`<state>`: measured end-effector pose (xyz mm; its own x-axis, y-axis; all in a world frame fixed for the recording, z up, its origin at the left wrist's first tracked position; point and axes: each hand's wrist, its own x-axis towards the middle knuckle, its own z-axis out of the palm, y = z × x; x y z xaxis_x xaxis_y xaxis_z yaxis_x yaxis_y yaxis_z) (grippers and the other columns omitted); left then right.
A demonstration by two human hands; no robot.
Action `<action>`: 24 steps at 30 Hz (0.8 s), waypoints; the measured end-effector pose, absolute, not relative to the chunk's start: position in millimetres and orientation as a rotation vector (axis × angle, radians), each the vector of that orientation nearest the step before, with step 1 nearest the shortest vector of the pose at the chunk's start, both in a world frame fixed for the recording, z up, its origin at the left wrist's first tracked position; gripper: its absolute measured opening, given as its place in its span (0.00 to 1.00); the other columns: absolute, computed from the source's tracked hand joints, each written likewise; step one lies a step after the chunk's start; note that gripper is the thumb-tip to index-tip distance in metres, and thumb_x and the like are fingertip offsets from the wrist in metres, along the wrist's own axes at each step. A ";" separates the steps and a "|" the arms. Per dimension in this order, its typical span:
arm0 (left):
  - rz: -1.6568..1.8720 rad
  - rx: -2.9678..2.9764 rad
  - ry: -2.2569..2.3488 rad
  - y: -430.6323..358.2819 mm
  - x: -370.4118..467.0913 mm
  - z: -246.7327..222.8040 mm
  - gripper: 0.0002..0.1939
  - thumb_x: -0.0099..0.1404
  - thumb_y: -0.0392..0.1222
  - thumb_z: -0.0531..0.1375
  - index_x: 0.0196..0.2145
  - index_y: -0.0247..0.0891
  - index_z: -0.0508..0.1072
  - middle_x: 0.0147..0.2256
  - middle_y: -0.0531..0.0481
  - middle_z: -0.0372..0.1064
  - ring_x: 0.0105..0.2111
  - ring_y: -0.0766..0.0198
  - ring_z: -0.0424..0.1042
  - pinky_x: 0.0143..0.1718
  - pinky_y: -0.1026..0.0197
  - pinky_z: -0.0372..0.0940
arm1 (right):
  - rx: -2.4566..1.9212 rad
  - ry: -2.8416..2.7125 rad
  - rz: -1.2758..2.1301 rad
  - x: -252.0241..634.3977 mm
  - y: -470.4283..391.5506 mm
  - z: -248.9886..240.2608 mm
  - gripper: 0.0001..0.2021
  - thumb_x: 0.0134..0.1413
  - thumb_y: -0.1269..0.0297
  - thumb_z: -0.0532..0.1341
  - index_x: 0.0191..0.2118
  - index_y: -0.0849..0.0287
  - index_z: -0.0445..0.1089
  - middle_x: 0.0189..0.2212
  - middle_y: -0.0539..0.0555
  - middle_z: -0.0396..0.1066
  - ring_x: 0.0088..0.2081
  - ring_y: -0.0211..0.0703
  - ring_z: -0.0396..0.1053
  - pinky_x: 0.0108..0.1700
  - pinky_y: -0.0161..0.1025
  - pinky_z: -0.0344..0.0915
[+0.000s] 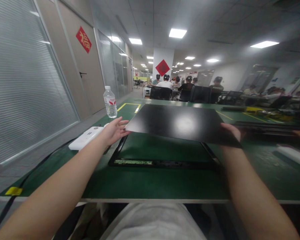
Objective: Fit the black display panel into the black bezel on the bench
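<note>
The left hand (116, 130) is spreading its fingers at the left edge of a dark panel (175, 121), while the right hand (232, 131) is gripping its right side, thumb on top; this hold by opposite sides is probably keeping the panel steady and its broad face untouched. The panel is hanging above a black frame (177, 164), which is lying flat on the green counter (150, 186).
</note>
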<state>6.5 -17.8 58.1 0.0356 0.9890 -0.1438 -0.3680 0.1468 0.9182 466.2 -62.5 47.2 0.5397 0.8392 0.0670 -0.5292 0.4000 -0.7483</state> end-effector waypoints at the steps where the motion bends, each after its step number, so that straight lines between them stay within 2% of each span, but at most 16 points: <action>1: 1.234 0.831 0.975 -19.1 6.3 59.5 0.12 0.70 0.42 0.56 0.38 0.32 0.76 0.28 0.44 0.78 0.24 0.61 0.77 0.24 0.62 0.73 | -0.776 -0.453 0.937 463.4 -63.6 48.5 0.07 0.47 0.75 0.59 0.31 0.61 0.74 0.24 0.55 0.75 0.31 0.49 0.77 0.39 0.44 0.76; 3: 1.227 0.857 0.976 -21.1 6.3 61.5 0.07 0.64 0.37 0.62 0.39 0.32 0.78 0.27 0.46 0.78 0.21 0.62 0.76 0.21 0.64 0.72 | -0.840 -0.431 0.971 458.1 -65.3 50.7 0.08 0.48 0.75 0.58 0.31 0.62 0.75 0.23 0.55 0.75 0.30 0.49 0.77 0.39 0.45 0.76; 6: 1.297 0.885 1.025 -22.1 6.1 62.9 0.13 0.54 0.25 0.65 0.38 0.32 0.79 0.27 0.48 0.79 0.22 0.64 0.77 0.24 0.66 0.73 | -0.939 -0.483 1.018 452.9 -66.8 51.3 0.08 0.50 0.74 0.58 0.34 0.62 0.76 0.23 0.54 0.75 0.27 0.47 0.75 0.35 0.42 0.75; 8: 1.346 0.867 1.060 -21.8 4.9 63.6 0.13 0.52 0.21 0.64 0.35 0.31 0.79 0.26 0.48 0.79 0.22 0.66 0.77 0.24 0.68 0.73 | -1.084 -0.541 1.092 452.4 -66.9 49.4 0.07 0.52 0.73 0.59 0.34 0.60 0.75 0.23 0.54 0.75 0.24 0.45 0.73 0.31 0.40 0.73; 10: 1.359 0.848 1.079 -21.5 2.6 64.7 0.12 0.52 0.20 0.64 0.33 0.31 0.79 0.25 0.49 0.78 0.21 0.67 0.76 0.23 0.69 0.73 | -1.242 -0.609 1.182 453.7 -66.2 45.8 0.06 0.53 0.70 0.60 0.33 0.59 0.74 0.22 0.54 0.75 0.23 0.45 0.72 0.27 0.39 0.71; 13: 1.315 0.868 1.081 -22.2 -1.3 66.9 0.13 0.52 0.21 0.64 0.33 0.32 0.79 0.26 0.48 0.79 0.21 0.65 0.76 0.22 0.68 0.73 | -1.407 -0.648 1.304 456.0 -63.7 38.7 0.05 0.56 0.68 0.59 0.32 0.57 0.73 0.23 0.55 0.75 0.23 0.46 0.72 0.28 0.40 0.71; 19: 1.224 0.945 1.087 -24.4 -9.6 72.3 0.17 0.49 0.22 0.64 0.37 0.34 0.80 0.29 0.48 0.80 0.23 0.63 0.77 0.23 0.65 0.74 | -1.408 -0.628 1.482 458.2 -60.1 30.8 0.09 0.58 0.66 0.57 0.35 0.61 0.74 0.21 0.56 0.74 0.25 0.48 0.73 0.30 0.42 0.71; 22: 1.164 0.989 1.082 -25.9 -12.7 75.0 0.22 0.46 0.23 0.65 0.41 0.35 0.81 0.30 0.48 0.80 0.22 0.65 0.76 0.22 0.68 0.71 | -1.414 -0.679 1.484 456.8 -61.0 32.5 0.12 0.62 0.66 0.53 0.33 0.61 0.73 0.22 0.56 0.73 0.25 0.47 0.73 0.32 0.41 0.71; 24: 1.149 0.988 1.098 -27.3 -12.8 76.4 0.24 0.44 0.24 0.65 0.41 0.36 0.80 0.30 0.49 0.80 0.22 0.64 0.76 0.21 0.67 0.71 | -1.439 -0.707 1.410 455.1 -61.5 33.9 0.12 0.62 0.70 0.53 0.32 0.61 0.71 0.22 0.55 0.73 0.24 0.43 0.72 0.32 0.38 0.71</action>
<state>-12.8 -27.3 76.4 0.0647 0.9880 -0.1401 -0.1848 0.1498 0.9713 455.1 -61.5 33.9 0.1622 0.9006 -0.4032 -0.2155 -0.3664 -0.9052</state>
